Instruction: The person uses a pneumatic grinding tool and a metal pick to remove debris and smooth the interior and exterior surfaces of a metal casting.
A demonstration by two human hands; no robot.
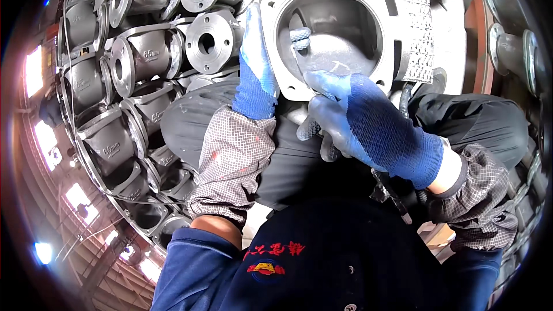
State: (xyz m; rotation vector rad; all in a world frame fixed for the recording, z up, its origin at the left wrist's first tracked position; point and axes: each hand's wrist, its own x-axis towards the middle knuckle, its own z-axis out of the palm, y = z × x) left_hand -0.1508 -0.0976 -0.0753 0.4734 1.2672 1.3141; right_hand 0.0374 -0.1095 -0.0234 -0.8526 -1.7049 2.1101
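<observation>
A grey cast-metal valve body (334, 17) stands before me, its squarish flanged opening turned toward me. My left hand (257, 69), in a blue coated glove, is closed around its left side. Gloved fingertips show inside the cavity, apparently through a side port. My right hand (374, 124), also gloved, is at the near rim of the flange, thumb and forefinger pinched together. From that pinch a thin light line runs into the opening; whether it is a slim tool or an edge of the casting, I cannot tell. The right hand's other fingers curl below the rim.
Stacked grey flanged valve bodies (144, 57) fill the left side. More flanged castings (510, 52) stand at the far right, past a rust-brown upright bar (483, 34). White textured sheeting (417, 17) lies behind the casting. A dark, slender tool or hose end (394, 198) hangs below my right wrist.
</observation>
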